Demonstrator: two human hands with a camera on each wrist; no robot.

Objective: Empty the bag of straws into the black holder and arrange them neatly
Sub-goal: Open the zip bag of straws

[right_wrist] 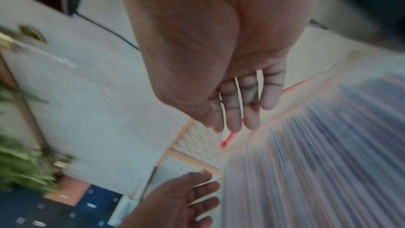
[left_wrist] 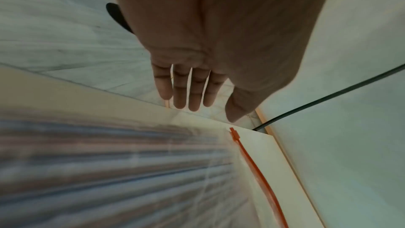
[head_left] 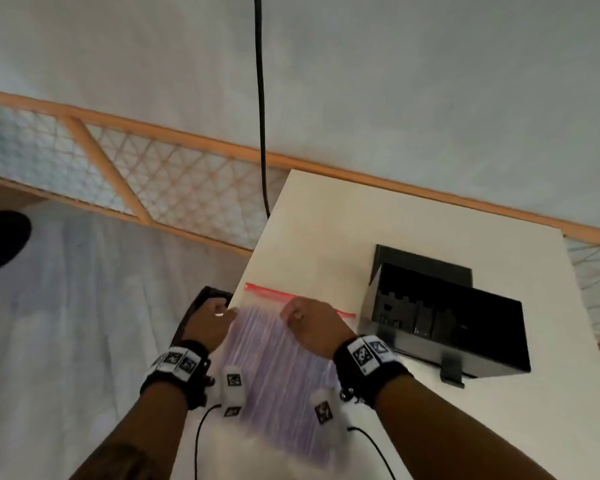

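Right now the clear bag of straws point(head_left: 278, 362) lies flat on the white table point(head_left: 326, 237), its red zip strip point(head_left: 267, 292) at the far end, with the black holder point(head_left: 465, 327) just beside it. Both the left hand point(head_left: 208, 323) and right hand point(head_left: 312, 323) hover over the bag's 2 sides, fingers straight and relaxed in the wrist views, gripping nothing.

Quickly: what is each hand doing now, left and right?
Left hand: open, fingers straight, holding nothing.
Right hand: open, fingers straight above the bag of straws.

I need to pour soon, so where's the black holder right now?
In the head view the black holder stands on the white table, on the right, just beyond the right hand.
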